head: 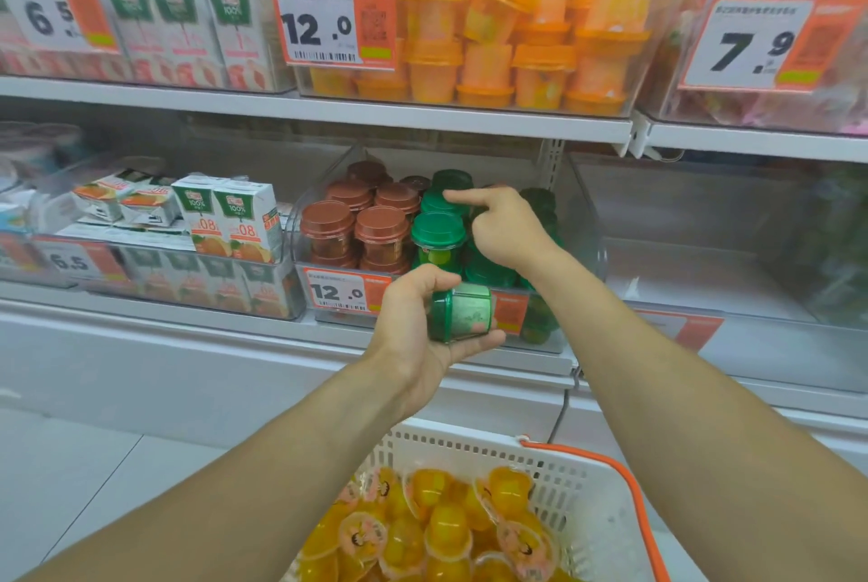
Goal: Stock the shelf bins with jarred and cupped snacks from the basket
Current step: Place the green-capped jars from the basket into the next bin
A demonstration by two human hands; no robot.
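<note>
Holding green jar (460, 313) before bin (582, 224).

Left hand (418, 323) held green-lidded jar (461, 313) on its side, just in front of lower clear bin (582, 224). Right hand (505, 229) reached into bin, index finger extended onto green jars (439, 236); brown-lidded jars (357, 224) to left. White basket (577, 483) near, holding yellow jelly cups (446, 530). Orange-lidded cups (516, 41) on shelf above.

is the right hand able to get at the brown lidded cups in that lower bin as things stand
Probably yes. The right hand is already inside the open-topped bin, index finger out over the green-lidded cups. The brown-lidded cups stand just beside them, lids uncovered, and the hand holds nothing.
</note>
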